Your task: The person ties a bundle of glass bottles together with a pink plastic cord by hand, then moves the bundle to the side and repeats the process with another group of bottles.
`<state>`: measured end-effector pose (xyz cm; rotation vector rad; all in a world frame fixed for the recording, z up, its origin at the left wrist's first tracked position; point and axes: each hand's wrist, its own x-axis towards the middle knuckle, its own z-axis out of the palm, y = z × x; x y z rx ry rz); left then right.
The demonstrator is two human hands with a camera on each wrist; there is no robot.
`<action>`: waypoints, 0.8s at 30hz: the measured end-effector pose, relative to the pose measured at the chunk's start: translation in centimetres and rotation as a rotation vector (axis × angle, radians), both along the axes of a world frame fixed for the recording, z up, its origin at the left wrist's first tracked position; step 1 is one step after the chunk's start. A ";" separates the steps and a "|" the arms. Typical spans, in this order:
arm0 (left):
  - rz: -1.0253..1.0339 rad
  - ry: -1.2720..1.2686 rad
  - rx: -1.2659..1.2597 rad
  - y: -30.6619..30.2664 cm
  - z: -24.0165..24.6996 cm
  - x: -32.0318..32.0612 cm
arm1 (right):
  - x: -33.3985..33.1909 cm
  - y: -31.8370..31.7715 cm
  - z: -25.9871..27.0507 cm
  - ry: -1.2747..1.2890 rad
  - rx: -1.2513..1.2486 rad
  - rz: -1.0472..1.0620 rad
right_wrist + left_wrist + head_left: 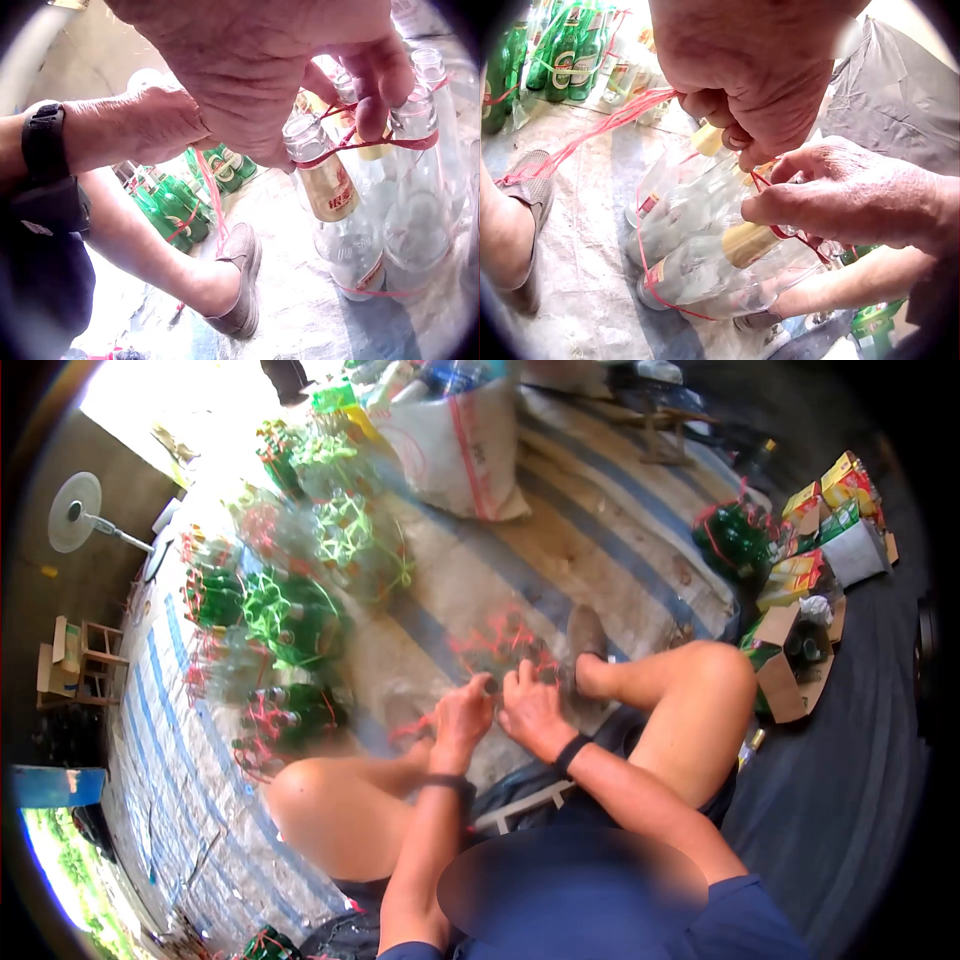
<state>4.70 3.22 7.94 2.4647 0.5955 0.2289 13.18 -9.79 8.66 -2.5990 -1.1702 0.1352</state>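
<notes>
Clear glass bottles (686, 266) stand bundled between the person's feet, some with gold neck labels (330, 187). Red string (352, 150) runs around and across their necks, and a pink strand circles them lower down. Curled over the necks, the left hand (750, 75) grips a bunch of pink string (600, 131) that trails off toward the shoe. The right hand (855, 191) pinches the red string at the necks between thumb and fingers; in the right wrist view its fingertips sit among the bottle mouths. Both hands (535, 710) are close together in the head view.
Bundles of green bottles (290, 620) tied with string line the left side of the striped sheet (590, 510). A full white sack (460, 450) stands ahead. Cardboard boxes (790, 660) and another green bundle (735, 540) are at right; a fan (75, 510) stands far left.
</notes>
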 end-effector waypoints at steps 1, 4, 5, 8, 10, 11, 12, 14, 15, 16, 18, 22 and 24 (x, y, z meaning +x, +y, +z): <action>0.001 0.014 0.014 0.0 -0.2 0.0 | 0.0 0.0 -0.1 0.023 -0.004 0.001; 0.007 0.022 0.051 0.0 -0.6 0.1 | 0.0 0.4 -1.4 0.022 -0.041 -0.013; -0.003 0.022 0.041 0.1 -0.8 0.1 | 0.0 0.4 -1.5 0.040 -0.020 -0.022; -0.018 0.022 0.040 0.1 -0.3 0.3 | -0.1 0.2 -1.3 0.029 0.018 -0.014; -0.033 0.061 0.044 0.3 -0.4 0.5 | -0.2 0.3 -1.5 0.030 0.010 -0.029; -0.038 0.060 0.047 0.4 -0.4 0.5 | -0.2 0.4 -1.6 0.034 0.000 -0.042; -0.052 0.096 0.076 0.5 -0.1 0.5 | -0.2 0.5 -1.4 0.033 0.002 -0.048; -0.092 0.127 0.094 0.6 0.3 0.7 | -0.1 0.1 -1.2 -0.015 0.007 0.003; -0.108 0.111 0.116 0.9 0.3 0.6 | -0.1 0.0 -1.0 0.005 0.007 -0.003; -0.129 0.096 0.135 1.1 0.2 0.6 | -0.2 0.1 -0.8 0.027 0.005 -0.015; -0.170 0.094 0.151 1.5 -0.5 0.7 | -0.3 0.1 -1.1 0.050 0.029 -0.035; -0.174 0.119 0.106 1.5 0.5 0.8 | -0.5 0.1 -1.8 -0.054 0.072 -0.044; -0.172 0.164 0.105 1.7 0.3 1.1 | -0.4 0.0 -1.4 -0.045 0.089 -0.047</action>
